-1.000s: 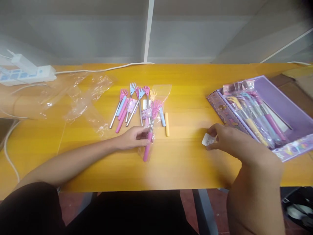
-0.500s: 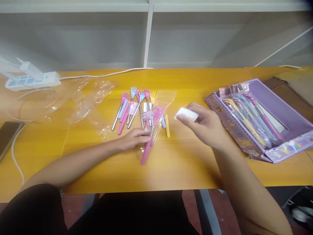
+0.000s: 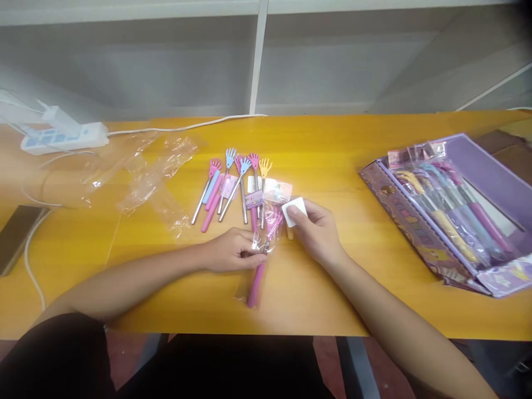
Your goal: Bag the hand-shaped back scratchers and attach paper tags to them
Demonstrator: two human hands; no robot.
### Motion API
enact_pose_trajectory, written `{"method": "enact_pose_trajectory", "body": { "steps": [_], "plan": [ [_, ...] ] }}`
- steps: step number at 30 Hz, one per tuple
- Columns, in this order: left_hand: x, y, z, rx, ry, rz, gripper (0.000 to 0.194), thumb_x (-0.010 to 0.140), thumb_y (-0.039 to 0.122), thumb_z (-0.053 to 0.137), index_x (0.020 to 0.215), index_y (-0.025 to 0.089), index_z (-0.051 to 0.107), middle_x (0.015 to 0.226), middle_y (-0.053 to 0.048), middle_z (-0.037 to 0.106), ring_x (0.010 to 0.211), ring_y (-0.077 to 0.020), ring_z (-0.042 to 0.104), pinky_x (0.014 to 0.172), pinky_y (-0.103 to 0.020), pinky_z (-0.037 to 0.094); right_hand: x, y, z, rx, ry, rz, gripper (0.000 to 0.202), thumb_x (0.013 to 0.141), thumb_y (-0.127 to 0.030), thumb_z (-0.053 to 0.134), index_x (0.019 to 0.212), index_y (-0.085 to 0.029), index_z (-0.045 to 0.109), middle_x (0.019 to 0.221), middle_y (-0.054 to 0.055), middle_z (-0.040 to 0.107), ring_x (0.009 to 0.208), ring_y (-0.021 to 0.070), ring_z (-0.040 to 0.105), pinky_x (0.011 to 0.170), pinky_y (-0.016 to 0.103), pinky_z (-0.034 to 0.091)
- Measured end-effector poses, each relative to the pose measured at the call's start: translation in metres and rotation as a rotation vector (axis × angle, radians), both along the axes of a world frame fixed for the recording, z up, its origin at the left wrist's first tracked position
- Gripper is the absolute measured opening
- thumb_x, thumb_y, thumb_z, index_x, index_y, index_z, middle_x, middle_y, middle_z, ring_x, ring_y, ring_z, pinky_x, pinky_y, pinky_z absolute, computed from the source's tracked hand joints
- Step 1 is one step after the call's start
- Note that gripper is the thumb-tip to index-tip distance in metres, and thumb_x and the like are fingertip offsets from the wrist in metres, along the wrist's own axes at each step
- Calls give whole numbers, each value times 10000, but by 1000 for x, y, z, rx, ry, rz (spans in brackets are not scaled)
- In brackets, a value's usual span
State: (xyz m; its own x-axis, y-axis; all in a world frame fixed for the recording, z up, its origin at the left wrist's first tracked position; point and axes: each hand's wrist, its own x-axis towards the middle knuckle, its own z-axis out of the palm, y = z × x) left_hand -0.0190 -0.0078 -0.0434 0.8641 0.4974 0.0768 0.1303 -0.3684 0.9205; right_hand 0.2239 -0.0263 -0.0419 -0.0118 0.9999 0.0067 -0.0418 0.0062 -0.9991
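My left hand (image 3: 235,250) is closed round a pink back scratcher (image 3: 256,282) inside a clear plastic bag, its hand-shaped head pointing away from me. Between thumb and fingers, my right hand (image 3: 320,230) pinches a small white card (image 3: 295,211) just right of the bag's upper part. A pale printed piece (image 3: 278,190) lies above the scratcher's head; I cannot tell whether it belongs to the bag. Beyond my left hand lie several loose metal-rod back scratchers, among them a blue-headed one (image 3: 235,188) and a yellow-headed one (image 3: 264,169). A small purple card (image 3: 254,199) rests among them.
To the right, an open purple display box (image 3: 415,233) holds several bagged back scratchers (image 3: 461,213). Crumpled clear plastic bags (image 3: 158,177) spread over the left side of the table, near a white power strip (image 3: 66,138) and its cables. A white shelf unit (image 3: 257,61) backs the table.
My right hand has moved left with the white card, up to the bagged scratcher. My left hand has brought the scratcher slightly nearer me. The view has shifted a little.
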Motion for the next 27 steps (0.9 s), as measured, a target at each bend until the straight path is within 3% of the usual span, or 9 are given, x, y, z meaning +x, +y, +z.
{"method": "enact_pose_trajectory", "body": {
  "steps": [2, 5, 8, 10, 15, 27],
  "plan": [
    [0, -2, -2, -117, -33, 71, 283, 1067, 406, 606, 902, 181, 659, 800, -38, 660, 736, -167, 669, 705, -285, 540, -3, -3, 2, 34, -94, 6, 388, 961, -569, 754, 811, -212, 745, 748, 18, 654, 683, 174, 587, 654, 322, 499],
    [1, -4, -9, -360, -255, 289, 239, 1081, 425, 607, 1151, 222, 503, 931, -18, 675, 685, -135, 705, 620, -252, 585, -7, -7, 5, 122, -167, 32, 354, 983, -549, 731, 888, -212, 780, 821, 29, 692, 734, 182, 614, 689, 325, 509],
    [4, -2, -16, -311, -475, 475, 306, 1052, 363, 676, 1190, 269, 419, 1115, -16, 649, 747, -105, 716, 679, -256, 635, -8, -9, 6, 187, -218, 80, 311, 1008, -502, 712, 916, -215, 788, 877, 42, 721, 775, 192, 645, 722, 334, 517],
    [4, 0, -18, -220, -504, 532, 302, 1041, 317, 691, 1230, 276, 459, 1176, -25, 639, 827, -109, 718, 753, -269, 648, -8, -10, 6, 208, -243, 116, 272, 1023, -459, 701, 925, -220, 786, 897, 48, 733, 790, 197, 657, 728, 338, 513],
    [1, 2, -17, -172, -422, 530, 230, 1046, 275, 673, 1272, 237, 654, 1200, -74, 686, 1047, -166, 703, 941, -306, 622, -7, -12, 5, 240, -268, 155, 217, 1046, -396, 670, 965, -229, 782, 942, 52, 749, 820, 203, 678, 740, 347, 514],
    [2, 4, -11, -237, -385, 565, 147, 1010, 268, 708, 1140, 199, 707, 1124, -71, 739, 988, -156, 701, 920, -295, 578, -7, -13, 4, 299, -325, 195, 173, 1056, -350, 655, 994, -235, 767, 977, 64, 752, 879, 218, 713, 789, 367, 551]
  ]
}}
